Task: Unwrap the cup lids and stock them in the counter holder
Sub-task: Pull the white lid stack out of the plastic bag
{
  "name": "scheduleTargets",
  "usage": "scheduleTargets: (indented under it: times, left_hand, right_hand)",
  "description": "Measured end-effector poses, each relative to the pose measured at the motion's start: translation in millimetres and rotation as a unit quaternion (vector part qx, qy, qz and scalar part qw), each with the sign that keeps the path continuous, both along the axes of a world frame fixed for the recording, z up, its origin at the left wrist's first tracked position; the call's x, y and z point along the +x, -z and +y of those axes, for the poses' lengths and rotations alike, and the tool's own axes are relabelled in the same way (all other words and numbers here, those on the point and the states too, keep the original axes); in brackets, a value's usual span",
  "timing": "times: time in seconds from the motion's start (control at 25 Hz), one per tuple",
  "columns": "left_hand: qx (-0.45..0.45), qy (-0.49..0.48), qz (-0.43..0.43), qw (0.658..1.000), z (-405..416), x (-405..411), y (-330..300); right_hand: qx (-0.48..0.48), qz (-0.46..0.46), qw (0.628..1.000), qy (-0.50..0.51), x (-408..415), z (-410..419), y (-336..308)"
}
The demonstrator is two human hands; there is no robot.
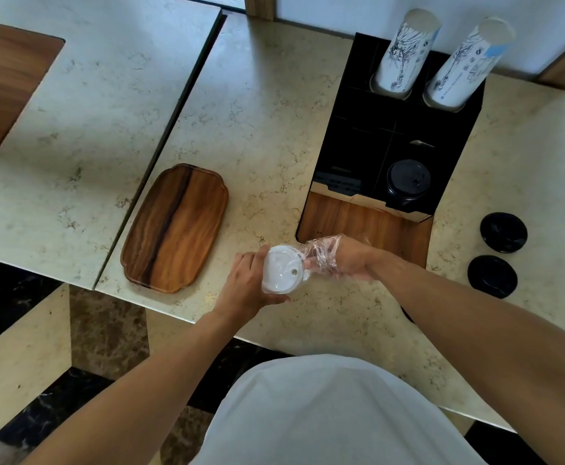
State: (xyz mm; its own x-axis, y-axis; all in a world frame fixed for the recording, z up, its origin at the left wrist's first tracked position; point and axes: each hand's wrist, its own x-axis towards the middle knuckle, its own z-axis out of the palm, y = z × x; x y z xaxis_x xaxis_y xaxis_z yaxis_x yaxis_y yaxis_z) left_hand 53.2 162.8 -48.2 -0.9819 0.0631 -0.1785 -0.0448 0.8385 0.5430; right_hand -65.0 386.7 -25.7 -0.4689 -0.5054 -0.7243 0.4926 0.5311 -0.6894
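My left hand [245, 281] grips a stack of white cup lids [281, 268] above the counter's front edge, fingers curled round its side. My right hand [348, 260] holds the clear plastic wrap [321, 251], which is bunched over its fingers at the right of the stack. The black counter holder [351, 129] stands behind the hands, with a stack of black lids [407, 179] in its front right compartment and two stacks of printed paper cups [405, 52] at its back.
Two black lids [503, 232] lie on the marble counter to the right of the holder. A wooden tray [177, 228] lies left of my hands. A wooden panel [364, 226] sits in the counter just ahead of my right hand.
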Motion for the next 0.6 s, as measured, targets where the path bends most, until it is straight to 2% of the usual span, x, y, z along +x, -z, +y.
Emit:
scheduleTargets:
  times: [0.2,0.4,0.6]
  left_hand:
    - [0.01,0.016,0.009,1.0,0.0,-2.0,3.0]
    - [0.0,0.04,0.025,0.999,1.4,-1.6,6.2]
    - [-0.008,0.03,0.032,0.999,-1.5,-2.8,7.8]
  right_hand:
    - [0.001,-0.013,1.0,-0.005,-2.5,-4.3,-4.4]
    - [0.045,0.032,0.996,-0.063,-2.2,-5.0,-0.1]
    - [0.077,0.033,0.996,-0.026,-0.9,-7.1,0.2]
